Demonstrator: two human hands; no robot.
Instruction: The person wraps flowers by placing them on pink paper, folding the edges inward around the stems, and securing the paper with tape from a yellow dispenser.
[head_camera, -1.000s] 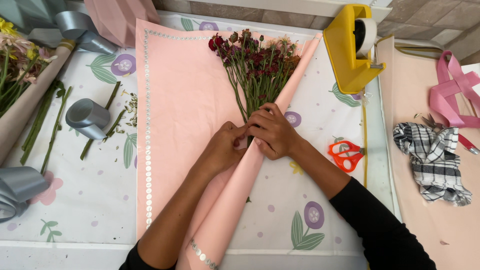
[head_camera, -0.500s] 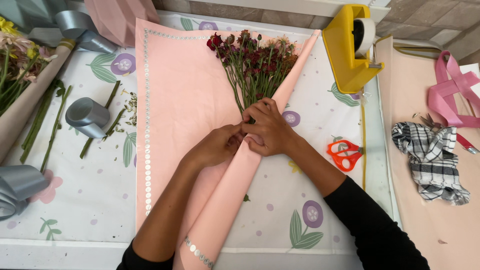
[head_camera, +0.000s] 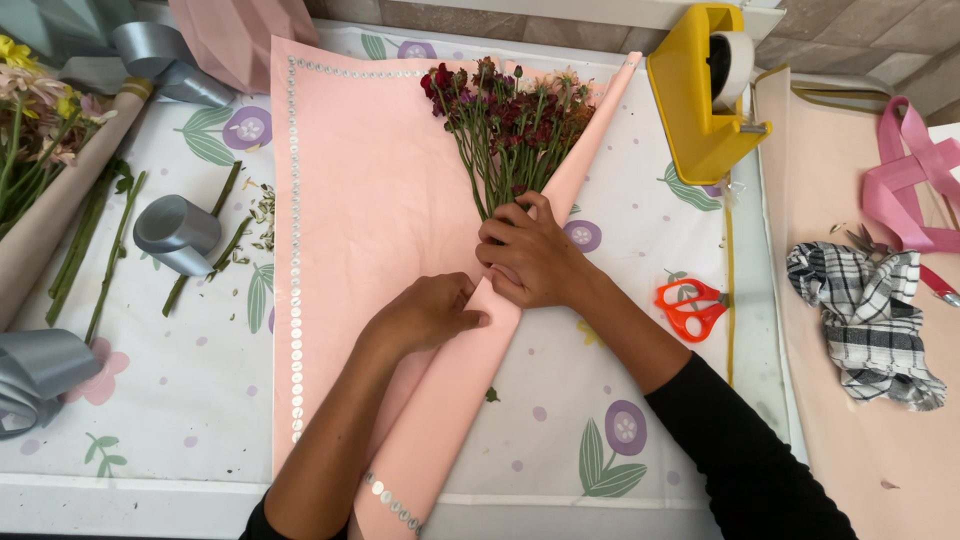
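Your hands are meeting mid-table on the wrapping sheet (head_camera: 370, 200), the left hand (head_camera: 425, 312) sitting just left of the right hand (head_camera: 530, 258). The flower bunch (head_camera: 508, 125) is lying behind them (stems under your right fingers). The scissors (head_camera: 690, 305) are lying to the right, with the tape dispenser (head_camera: 700, 95) standing behind them.
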